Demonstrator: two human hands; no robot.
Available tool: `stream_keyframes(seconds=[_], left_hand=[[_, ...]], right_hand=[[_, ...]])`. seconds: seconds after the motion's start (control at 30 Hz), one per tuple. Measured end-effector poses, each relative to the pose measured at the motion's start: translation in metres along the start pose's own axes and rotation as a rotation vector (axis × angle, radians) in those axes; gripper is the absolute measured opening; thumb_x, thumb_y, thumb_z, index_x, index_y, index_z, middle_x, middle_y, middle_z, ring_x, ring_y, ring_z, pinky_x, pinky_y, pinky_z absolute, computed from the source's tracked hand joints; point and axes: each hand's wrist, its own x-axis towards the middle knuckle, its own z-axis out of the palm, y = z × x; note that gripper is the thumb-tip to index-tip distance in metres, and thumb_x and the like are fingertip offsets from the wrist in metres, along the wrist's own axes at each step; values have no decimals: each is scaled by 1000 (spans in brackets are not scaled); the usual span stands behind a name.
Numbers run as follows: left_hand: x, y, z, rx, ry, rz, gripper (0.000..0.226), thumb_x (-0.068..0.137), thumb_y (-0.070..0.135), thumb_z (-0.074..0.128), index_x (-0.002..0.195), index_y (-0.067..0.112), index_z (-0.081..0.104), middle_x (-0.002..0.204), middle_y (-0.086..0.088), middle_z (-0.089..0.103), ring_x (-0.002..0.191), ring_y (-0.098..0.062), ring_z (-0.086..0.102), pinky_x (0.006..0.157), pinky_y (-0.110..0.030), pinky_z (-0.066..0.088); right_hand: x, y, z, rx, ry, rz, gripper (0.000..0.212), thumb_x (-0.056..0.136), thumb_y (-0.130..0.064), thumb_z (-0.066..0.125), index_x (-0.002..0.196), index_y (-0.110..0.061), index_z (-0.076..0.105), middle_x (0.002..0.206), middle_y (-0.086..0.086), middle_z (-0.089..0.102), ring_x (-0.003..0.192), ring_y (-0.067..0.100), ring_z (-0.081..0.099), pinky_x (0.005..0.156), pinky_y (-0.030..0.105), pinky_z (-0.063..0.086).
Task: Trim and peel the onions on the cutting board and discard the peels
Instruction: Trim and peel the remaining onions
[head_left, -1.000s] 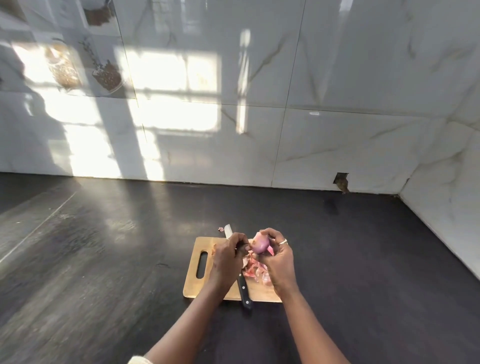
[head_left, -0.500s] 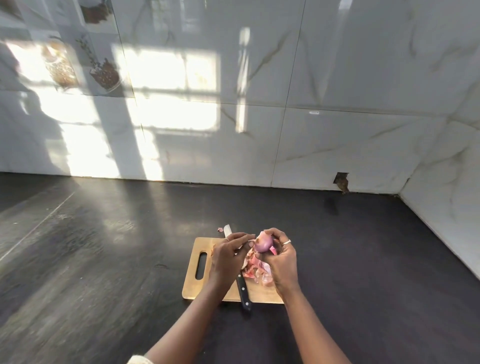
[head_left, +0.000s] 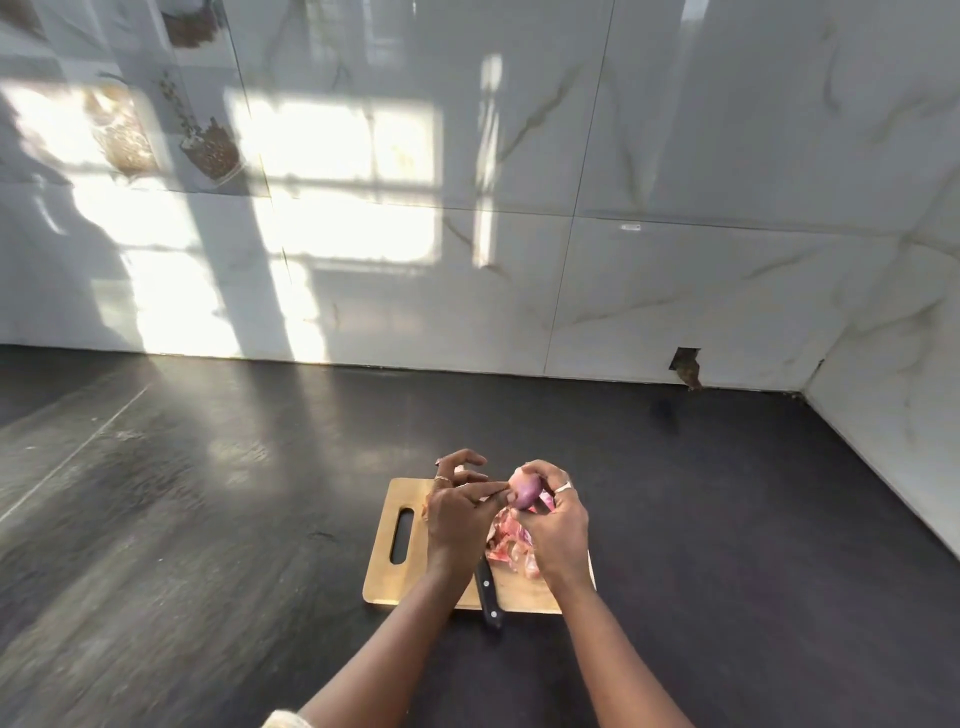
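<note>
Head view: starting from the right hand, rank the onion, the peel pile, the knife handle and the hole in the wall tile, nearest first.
1. onion: held in the right hand fingers.
2. peel pile: on the board, beside that hand's left.
3. knife handle: at the board's near edge.
4. hole in the wall tile: far back right.

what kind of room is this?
Likely a home kitchen: a dark countertop against a marble-look tiled wall, with a wooden cutting board, a knife and an onion being peeled.

Both forearms are bare, each hand wears a ring (head_left: 564, 487), and a pale cuff (head_left: 283, 719) edges the left arm.
</note>
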Motion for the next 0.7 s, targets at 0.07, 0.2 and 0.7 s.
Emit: stream_keyframes(seconds=[0.07,0.2,0.7], left_hand=[[1,1,0,6,6,-22,18,65,16,80,82,11,76,106,12,48,84,-2,56,71,-4,42],[6,3,1,-31,-11,-90,17,62,16,82,77,14,76,113,7,46,92,-7,53,77,-21,49],[8,6,14,-72,-67,-114,24,78,1,66,75,23,58,109,1,40,99,-19,53,83,-21,42]], right_hand=[[2,3,1,-22,4,-8,60,68,19,63,89,-36,59,99,-7,61,94,10,59,72,7,47],[5,6,-1,-38,5,-8,63,68,20,63,90,-39,58,100,-6,61,96,12,60,72,10,49],[15,12,-7,107,0,57,54,65,16,68,95,-29,64,102,1,65,93,16,64,79,25,54]])
